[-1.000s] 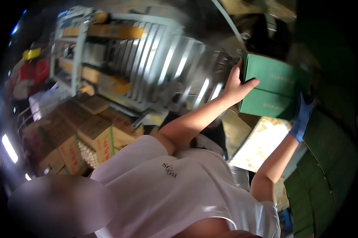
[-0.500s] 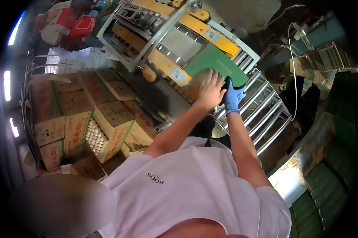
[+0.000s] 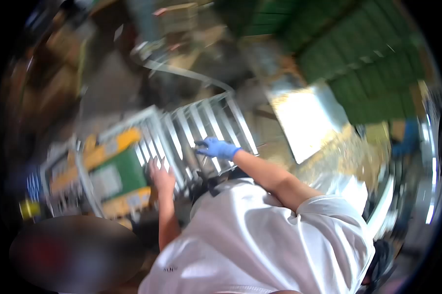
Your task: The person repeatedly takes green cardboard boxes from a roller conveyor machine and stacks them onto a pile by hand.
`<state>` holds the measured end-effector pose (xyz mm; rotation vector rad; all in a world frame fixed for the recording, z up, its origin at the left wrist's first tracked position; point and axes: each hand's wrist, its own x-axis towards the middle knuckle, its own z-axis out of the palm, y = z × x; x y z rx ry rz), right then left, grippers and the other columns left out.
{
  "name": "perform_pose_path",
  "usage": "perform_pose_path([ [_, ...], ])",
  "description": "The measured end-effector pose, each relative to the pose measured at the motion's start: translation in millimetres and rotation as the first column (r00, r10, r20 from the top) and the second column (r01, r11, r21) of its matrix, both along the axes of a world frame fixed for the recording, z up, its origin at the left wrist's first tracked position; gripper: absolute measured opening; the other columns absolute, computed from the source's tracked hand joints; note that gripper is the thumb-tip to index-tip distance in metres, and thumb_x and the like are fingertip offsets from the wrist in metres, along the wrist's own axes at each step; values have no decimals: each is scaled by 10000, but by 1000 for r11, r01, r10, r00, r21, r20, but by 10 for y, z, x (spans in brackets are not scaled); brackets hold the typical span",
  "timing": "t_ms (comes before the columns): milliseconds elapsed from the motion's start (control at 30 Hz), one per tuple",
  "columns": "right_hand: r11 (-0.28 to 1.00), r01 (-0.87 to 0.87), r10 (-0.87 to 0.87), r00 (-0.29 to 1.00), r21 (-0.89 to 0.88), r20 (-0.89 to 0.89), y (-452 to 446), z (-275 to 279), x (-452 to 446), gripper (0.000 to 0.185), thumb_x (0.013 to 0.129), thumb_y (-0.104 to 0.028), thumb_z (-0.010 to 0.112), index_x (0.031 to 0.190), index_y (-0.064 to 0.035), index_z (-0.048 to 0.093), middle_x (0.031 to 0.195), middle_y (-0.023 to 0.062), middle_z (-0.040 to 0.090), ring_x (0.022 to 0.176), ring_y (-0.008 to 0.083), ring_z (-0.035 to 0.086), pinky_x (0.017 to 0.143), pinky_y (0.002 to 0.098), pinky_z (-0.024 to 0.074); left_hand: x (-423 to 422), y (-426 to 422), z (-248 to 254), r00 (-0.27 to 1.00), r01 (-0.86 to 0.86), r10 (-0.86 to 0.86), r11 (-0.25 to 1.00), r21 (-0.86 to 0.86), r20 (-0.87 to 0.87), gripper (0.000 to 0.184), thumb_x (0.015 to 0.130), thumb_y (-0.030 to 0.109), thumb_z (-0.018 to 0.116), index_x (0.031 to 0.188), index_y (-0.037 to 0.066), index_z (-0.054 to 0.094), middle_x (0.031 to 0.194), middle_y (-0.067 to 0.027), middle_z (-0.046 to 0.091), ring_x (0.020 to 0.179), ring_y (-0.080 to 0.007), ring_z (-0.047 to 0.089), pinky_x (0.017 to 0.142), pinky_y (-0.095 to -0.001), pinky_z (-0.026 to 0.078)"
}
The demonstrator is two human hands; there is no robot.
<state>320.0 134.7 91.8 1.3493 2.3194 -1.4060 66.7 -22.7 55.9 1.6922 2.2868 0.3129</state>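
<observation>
The green box [image 3: 131,172] lies on the roller conveyor between the yellow guides of the machine [image 3: 114,147]. My left hand [image 3: 161,175], bare, has its fingers spread at the right end of the box; whether it touches the box I cannot tell. Over the conveyor's metal rollers [image 3: 206,120] is my right hand [image 3: 217,148], in a blue glove with dark fingertips. Its fingers are apart and hold nothing. Motion blurs the view.
Stacked green boxes [image 3: 363,63] fill the upper right. A bright, whitish board [image 3: 306,122] lies right of the conveyor. A pale curved hose or bar [image 3: 186,73] runs behind the rollers. Blurred brown cartons [image 3: 54,73] are at the upper left.
The view has swung toward the green stacks. The box, earlier held between both hands, now sits further in the machine. My right hand has come away from it over the rollers.
</observation>
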Motion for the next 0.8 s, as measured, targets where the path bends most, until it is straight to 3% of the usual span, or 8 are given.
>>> perform_pose_path([
  [100,731,653,-678,661,-197,-322,74,-94,1627,438,984,-336,623,1305,-40,660,1237,137,709,1143,236,662,1000,355,503,413,310,-143,997,83,-83,995,-50,2,595,916,279,669,1438,42,510,1520,-256,414,1481,-449,257,1189,-557,258],
  [333,-42,972,-681,-197,-231,-705,461,375,4373,258,983,-187,647,1162,-18,724,903,40,676,716,136,647,663,286,582,1318,444,-307,980,175,-165,980,-91,110,644,907,342,674,1446,39,497,1534,-271,392,1469,-448,276,1206,-540,242],
  [467,-86,995,-541,-12,41,-841,1126,790,5856,362,978,-208,685,1246,35,667,1002,75,710,794,153,676,732,294,570,1859,675,-453,969,189,-147,959,-212,199,602,868,324,684,1390,46,570,1462,-275,474,1428,-461,334,1184,-543,286],
  [533,-123,935,-541,218,333,-812,1402,1621,6188,534,988,-264,677,1411,32,540,1307,134,629,1206,177,584,1025,295,471,2215,1021,-289,900,231,-165,965,-122,402,603,865,335,702,1358,9,587,1373,-271,558,1316,-440,482,1142,-494,368],
  [567,4,994,-422,99,107,-901,1614,1857,6447,589,996,-297,666,1457,23,488,1434,131,542,1295,190,519,1083,294,419,2484,1222,-301,910,160,-132,986,-39,393,596,878,335,706,1352,-1,576,1355,-278,566,1253,-431,540,1098,-475,418],
  [700,-69,846,-341,478,528,-809,2465,2938,7222,613,990,-350,633,1452,25,486,1496,218,486,1385,333,467,1172,365,339,3789,2747,1252,683,260,-354,935,241,639,596,941,254,691,1439,-3,486,1419,-264,537,1318,-379,528,1100,-430,423],
  [733,-127,872,-407,388,472,-827,2626,3342,7212,631,990,-372,631,1451,33,483,1501,208,490,1395,309,461,1171,358,337,4130,3237,1373,361,226,-538,843,489,761,627,964,219,671,1486,-15,416,1479,-243,503,1367,-330,500,1128,-411,399],
  [800,-162,849,-312,439,502,-843,2935,3960,7300,657,988,-395,635,1442,56,485,1477,198,529,1387,289,477,1160,352,349,4709,3877,2427,316,236,-583,813,533,749,675,999,218,626,1551,14,296,1481,-173,495,1318,-284,517,1118,-411,404],
])
